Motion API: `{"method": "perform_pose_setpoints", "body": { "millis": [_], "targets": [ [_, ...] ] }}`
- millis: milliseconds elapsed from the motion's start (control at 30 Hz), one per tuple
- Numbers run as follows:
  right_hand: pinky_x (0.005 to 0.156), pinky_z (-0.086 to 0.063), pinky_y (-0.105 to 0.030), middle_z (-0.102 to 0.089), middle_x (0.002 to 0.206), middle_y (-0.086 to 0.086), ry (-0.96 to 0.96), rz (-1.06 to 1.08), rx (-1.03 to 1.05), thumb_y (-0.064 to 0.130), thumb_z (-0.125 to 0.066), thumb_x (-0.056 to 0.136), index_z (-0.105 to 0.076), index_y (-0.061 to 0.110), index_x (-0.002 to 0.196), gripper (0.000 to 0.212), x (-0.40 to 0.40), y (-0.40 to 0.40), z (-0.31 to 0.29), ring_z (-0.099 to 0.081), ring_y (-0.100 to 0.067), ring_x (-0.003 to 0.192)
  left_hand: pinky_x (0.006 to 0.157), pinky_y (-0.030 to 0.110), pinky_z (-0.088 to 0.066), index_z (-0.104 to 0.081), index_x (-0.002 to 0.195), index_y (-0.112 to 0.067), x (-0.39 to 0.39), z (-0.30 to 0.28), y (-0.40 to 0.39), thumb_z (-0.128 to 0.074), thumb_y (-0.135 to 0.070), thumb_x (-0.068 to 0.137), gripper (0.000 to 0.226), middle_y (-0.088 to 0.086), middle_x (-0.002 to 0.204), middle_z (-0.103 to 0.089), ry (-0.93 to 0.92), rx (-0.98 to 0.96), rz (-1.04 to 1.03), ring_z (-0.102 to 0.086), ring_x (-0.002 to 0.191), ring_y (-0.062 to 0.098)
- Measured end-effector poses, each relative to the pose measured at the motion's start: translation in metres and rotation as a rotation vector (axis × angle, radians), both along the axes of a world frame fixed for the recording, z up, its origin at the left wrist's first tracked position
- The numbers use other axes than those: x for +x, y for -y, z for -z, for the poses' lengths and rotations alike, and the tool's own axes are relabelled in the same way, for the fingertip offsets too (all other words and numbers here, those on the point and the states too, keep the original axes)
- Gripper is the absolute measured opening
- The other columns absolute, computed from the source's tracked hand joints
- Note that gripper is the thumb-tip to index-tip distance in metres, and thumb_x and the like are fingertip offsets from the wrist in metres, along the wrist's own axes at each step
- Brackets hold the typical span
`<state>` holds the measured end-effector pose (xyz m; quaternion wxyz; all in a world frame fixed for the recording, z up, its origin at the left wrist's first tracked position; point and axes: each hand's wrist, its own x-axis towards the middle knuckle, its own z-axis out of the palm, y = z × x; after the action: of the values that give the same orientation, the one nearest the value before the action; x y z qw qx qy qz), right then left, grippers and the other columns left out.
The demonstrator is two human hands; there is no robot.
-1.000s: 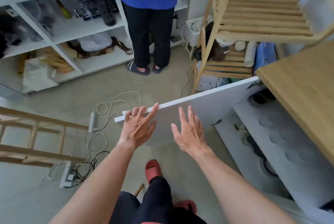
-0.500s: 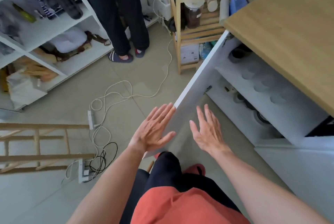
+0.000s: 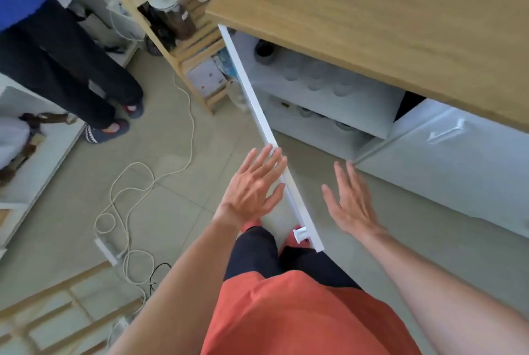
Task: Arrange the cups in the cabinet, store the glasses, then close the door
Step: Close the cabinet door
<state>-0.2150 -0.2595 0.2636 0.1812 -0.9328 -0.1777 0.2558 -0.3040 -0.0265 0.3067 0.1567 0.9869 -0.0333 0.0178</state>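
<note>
Under a wood-grain countertop [image 3: 386, 11], the flat left hand [image 3: 253, 185] presses the smooth white door [image 3: 264, 123]; right hand [image 3: 350, 200] splayed, empty.

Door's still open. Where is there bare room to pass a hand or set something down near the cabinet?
Bare floor tile lies between the open door and the closed drawer front, by the right hand. The wooden countertop looks bare. Crowded: both cabinet shelves hold cups and glasses; cables litter the floor beyond the left hand.

The door [image 3: 259, 114] by the left hand [image 3: 253, 187] is white. The countertop [image 3: 386, 11] above is light brown wood. The shirt [image 3: 300, 314] is orange-red.
</note>
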Motion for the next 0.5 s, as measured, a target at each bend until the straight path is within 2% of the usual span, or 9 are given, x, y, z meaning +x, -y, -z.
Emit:
{"method": "perform_pose_setpoints", "body": {
  "millis": [100,233,400,500],
  "targets": [
    [0.121,-0.01,-0.045,-0.002,0.166,-0.007,0.034,0.116,0.0,0.059,-0.024,0.093,-0.013,0.026,0.155,0.071,0.013,0.032,-0.01,-0.007,-0.026,0.153,0.12,0.047,-0.021,-0.044,0.142,-0.002,0.033,-0.002,0.027,-0.045,-0.03,0.096,0.054,0.016,0.151,-0.04,-0.04,0.016,0.018,-0.027,0.145,0.03],
    [0.12,-0.013,-0.047,-0.009,0.165,-0.014,0.165,0.371,0.007,0.055,-0.024,0.093,-0.023,0.021,0.153,0.069,0.032,0.062,-0.035,-0.013,-0.032,0.15,0.119,0.046,-0.021,-0.031,0.148,-0.003,0.078,-0.007,0.056,-0.04,-0.032,0.097,0.06,0.016,0.157,-0.029,-0.124,0.021,-0.005,-0.018,0.148,0.028],
    [0.118,-0.017,-0.05,-0.012,0.164,-0.018,0.27,0.311,-0.135,0.048,-0.028,0.096,-0.029,0.013,0.152,0.066,0.053,0.082,-0.048,-0.018,-0.036,0.147,0.119,0.041,-0.021,-0.02,0.152,-0.01,0.127,-0.01,0.078,-0.034,-0.036,0.097,0.063,0.011,0.161,-0.019,-0.188,0.031,-0.061,-0.01,0.15,0.023],
    [0.118,-0.015,-0.051,-0.01,0.164,-0.018,0.29,0.362,-0.193,0.044,-0.04,0.097,-0.026,0.015,0.154,0.065,0.067,0.077,-0.051,-0.017,-0.038,0.148,0.119,0.041,-0.023,-0.013,0.153,-0.009,0.146,-0.009,0.084,-0.034,-0.038,0.096,0.067,0.011,0.162,-0.013,-0.203,0.056,-0.036,-0.006,0.15,0.024]
  ]
}}
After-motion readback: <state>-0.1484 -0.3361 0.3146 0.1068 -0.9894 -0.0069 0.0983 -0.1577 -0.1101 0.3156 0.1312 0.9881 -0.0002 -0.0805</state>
